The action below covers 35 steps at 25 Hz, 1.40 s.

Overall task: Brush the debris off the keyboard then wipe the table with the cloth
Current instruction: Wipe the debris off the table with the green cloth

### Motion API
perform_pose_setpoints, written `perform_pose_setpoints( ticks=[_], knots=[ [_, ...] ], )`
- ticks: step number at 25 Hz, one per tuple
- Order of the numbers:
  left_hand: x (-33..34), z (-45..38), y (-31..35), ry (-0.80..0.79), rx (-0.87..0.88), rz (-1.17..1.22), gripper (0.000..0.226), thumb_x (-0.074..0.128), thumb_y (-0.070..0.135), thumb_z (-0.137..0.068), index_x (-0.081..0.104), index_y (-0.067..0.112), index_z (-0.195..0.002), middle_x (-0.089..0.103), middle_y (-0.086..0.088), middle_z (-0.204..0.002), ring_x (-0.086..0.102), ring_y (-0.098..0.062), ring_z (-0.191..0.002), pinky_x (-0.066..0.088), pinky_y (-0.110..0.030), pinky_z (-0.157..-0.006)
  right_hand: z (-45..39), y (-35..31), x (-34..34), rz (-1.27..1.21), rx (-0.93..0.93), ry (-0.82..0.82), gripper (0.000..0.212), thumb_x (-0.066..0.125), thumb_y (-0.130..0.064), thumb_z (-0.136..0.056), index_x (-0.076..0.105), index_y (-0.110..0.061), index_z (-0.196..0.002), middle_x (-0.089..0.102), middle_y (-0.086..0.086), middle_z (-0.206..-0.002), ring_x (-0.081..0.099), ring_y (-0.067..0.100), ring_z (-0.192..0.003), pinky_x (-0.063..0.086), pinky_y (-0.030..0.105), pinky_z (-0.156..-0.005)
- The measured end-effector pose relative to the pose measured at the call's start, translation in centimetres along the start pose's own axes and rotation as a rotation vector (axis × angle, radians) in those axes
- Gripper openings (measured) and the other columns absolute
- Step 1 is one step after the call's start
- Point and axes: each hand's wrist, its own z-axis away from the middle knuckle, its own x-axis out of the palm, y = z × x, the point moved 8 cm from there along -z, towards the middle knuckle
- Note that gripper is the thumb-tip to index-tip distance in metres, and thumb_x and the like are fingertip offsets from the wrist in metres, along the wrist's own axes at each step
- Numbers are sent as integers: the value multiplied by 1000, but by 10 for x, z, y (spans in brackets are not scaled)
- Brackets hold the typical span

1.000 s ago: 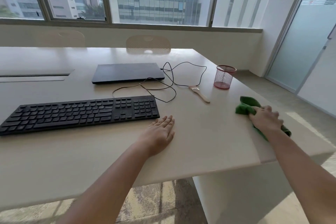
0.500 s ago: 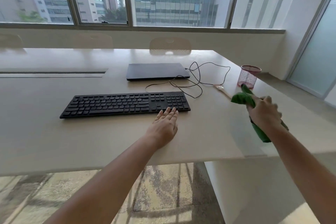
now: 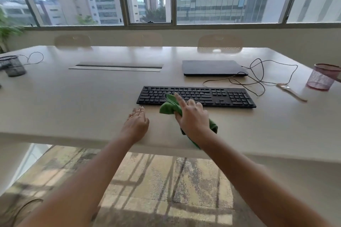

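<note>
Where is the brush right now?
In the head view the brush lies flat on the table, far right, between the keyboard and the pink mesh cup.

the right hand (image 3: 193, 118) gripped the green cloth (image 3: 168, 106) above the table (image 3: 83, 108), index finger extended, in front of the black keyboard (image 3: 217, 96). the left hand (image 3: 135, 123) rested flat on the table near its front edge. a closed laptop (image 3: 212, 68), brush (image 3: 291, 92) and pink mesh cup (image 3: 322, 77) lay farther back and right.

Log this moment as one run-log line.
phase: wiping | right hand: grips green cloth beside keyboard | left hand: rests on table | brush: set aside
</note>
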Motion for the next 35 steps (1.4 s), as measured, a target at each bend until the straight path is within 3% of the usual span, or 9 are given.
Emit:
perform_pose_setpoints(
  ticks=[3, 6, 9, 13, 16, 18, 24, 35],
  knots=[
    [-8, -6, -43, 29, -69, 143, 49, 26, 14, -99, 26, 0, -145, 21, -17, -154, 13, -27, -144, 11, -38, -119, 0, -80, 26, 24, -166, -31, 57, 35, -51, -95, 14, -41, -147, 39, 9, -129, 34, 30, -120, 34, 49, -93],
    [-21, -10, -70, 104, -174, 326, 44, 28, 9, -98, 36, -4, -140, 31, -21, -148, 21, -32, -141, 16, -40, -117, -7, -126, 62, -26, -318, -208, 50, 27, -51, -97, 22, -40, -145, 28, 4, -147, 16, 30, -138, 14, 64, -107],
    [-26, -7, -72, 127, -201, 306, 46, 25, 13, -100, 31, -3, -143, 27, -19, -151, 21, -29, -142, 14, -37, -117, -17, -130, 79, 6, -356, -332, 48, 25, -55, -96, 31, -42, -141, 25, -2, -153, 13, 27, -142, 13, 63, -107],
    [-17, 1, -53, 30, -146, 125, 51, 21, 26, -103, 19, 6, -149, 17, -9, -157, 11, -22, -146, 7, -32, -117, -20, -124, 76, -4, -309, -331, 46, 25, -50, -97, 36, -39, -140, 23, -6, -154, 15, 23, -141, 17, 57, -106],
    [-7, 4, -27, 25, -110, 84, 52, 20, 28, -103, 14, 7, -150, 12, -7, -158, 7, -20, -146, 6, -31, -117, -19, -99, 72, 8, -259, -334, 46, 25, -49, -97, 37, -38, -140, 24, -6, -154, 16, 22, -141, 17, 56, -106],
    [18, 3, 50, -61, 68, 111, 52, 20, 26, -103, 13, 6, -150, 11, -8, -158, 6, -20, -146, 5, -30, -118, -8, -23, 47, 38, -125, -263, 46, 24, -50, -96, 37, -38, -139, 25, -5, -153, 16, 22, -141, 17, 55, -106],
    [41, 1, 89, -107, 157, 77, 52, 21, 24, -103, 12, 2, -149, 9, -12, -158, 3, -22, -147, 2, -28, -118, 4, 16, 42, 42, -88, -300, 47, 24, -48, -97, 33, -38, -142, 24, -5, -153, 15, 21, -141, 18, 53, -106],
    [120, 40, 295, -214, 524, -60, 60, 21, 37, -102, 2, 10, -151, 1, -4, -159, -4, -16, -146, 2, -29, -119, 44, 247, -21, 86, 226, -280, 43, 24, -45, -98, 28, -48, -141, 19, -13, -154, 12, 19, -142, 18, 51, -109]
  ],
)
